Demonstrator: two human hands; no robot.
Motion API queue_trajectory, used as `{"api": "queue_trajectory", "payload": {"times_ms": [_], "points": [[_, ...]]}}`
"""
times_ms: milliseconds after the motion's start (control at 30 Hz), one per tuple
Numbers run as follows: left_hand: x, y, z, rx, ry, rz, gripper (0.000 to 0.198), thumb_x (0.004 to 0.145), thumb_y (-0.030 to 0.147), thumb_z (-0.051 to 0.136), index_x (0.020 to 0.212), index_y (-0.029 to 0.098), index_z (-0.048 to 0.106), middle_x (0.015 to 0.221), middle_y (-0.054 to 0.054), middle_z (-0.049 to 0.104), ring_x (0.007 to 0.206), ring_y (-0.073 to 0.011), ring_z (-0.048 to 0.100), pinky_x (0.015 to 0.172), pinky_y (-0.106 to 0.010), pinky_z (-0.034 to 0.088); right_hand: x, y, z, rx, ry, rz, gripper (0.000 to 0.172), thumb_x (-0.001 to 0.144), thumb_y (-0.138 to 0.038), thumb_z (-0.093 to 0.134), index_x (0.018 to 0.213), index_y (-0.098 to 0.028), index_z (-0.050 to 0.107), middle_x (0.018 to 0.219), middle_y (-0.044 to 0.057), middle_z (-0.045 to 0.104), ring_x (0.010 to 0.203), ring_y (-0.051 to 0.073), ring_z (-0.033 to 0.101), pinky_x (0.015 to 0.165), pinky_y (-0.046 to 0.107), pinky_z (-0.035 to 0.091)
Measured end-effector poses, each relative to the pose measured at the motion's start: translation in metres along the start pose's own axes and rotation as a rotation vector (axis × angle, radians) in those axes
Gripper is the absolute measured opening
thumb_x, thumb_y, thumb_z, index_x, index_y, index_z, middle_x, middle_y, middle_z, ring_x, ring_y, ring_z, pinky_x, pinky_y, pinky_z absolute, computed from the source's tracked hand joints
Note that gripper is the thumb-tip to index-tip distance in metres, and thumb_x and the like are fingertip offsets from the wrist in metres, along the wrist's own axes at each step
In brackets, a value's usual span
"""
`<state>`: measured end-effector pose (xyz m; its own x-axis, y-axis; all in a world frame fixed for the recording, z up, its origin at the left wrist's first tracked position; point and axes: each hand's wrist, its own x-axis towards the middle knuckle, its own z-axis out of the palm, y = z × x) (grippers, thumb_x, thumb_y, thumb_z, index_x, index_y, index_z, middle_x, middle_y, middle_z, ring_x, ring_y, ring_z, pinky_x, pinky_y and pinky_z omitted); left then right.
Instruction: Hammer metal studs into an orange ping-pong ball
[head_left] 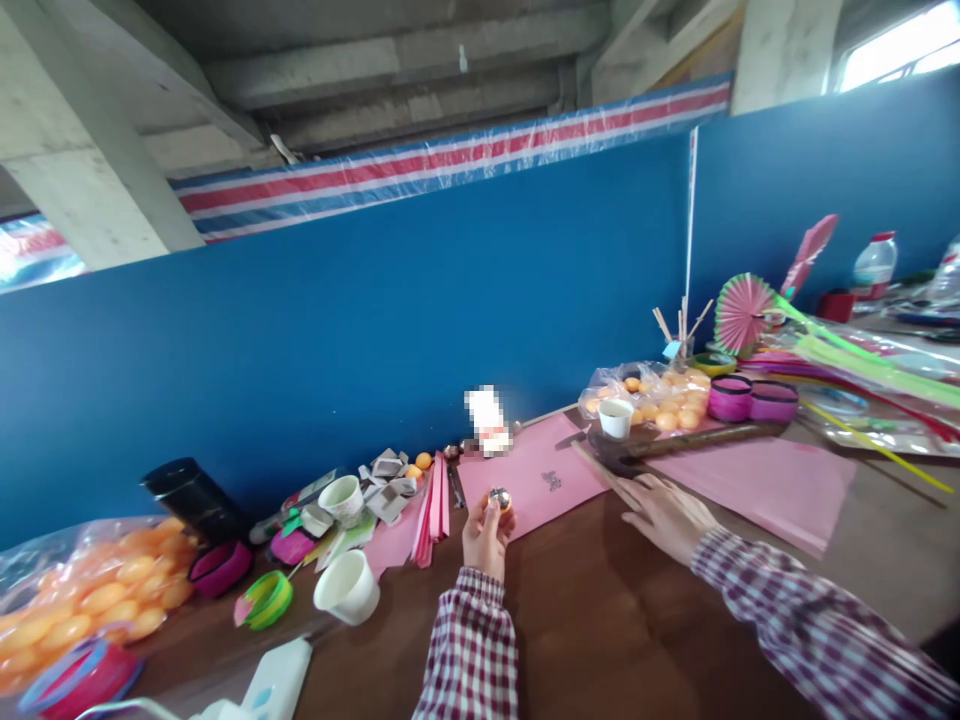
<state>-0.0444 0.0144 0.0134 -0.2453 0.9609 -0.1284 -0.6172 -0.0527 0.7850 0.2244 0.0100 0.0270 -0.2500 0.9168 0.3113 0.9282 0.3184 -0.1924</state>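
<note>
My left hand is closed on a small shiny metal ball, held up between thumb and fingers over the near edge of a pink sheet. A small dark print shows on that sheet. To the right, my right hand is palm down with its fingers stretched out toward the sheet's right side. Just beyond its fingertips lies a hammer-like tool with a dark head and a wooden handle. Whether the fingertips touch the thin pale strip beside the head, I cannot tell.
Bags of orange balls lie left and back right. White cups, pink paper strips, and a black cylinder stand left. A second pink sheet and magenta rings are right. A blue partition rises behind.
</note>
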Motion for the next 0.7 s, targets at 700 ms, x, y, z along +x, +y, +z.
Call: {"api": "queue_trajectory", "payload": {"times_ms": [700], "points": [[0.002,-0.002,-0.002,0.015,-0.019,-0.011,0.036,0.064,0.022,0.066,0.098,0.017,0.055,0.080,-0.005,0.062,0.062,-0.0107,0.061,0.059,-0.024,0.050,0.048,-0.045,0.000,0.076,-0.095,-0.116,0.025,0.080,-0.020,0.036,0.088,-0.017,0.059,0.089,0.008,0.057,0.085,0.017,0.050,0.078,0.027,0.034]]}}
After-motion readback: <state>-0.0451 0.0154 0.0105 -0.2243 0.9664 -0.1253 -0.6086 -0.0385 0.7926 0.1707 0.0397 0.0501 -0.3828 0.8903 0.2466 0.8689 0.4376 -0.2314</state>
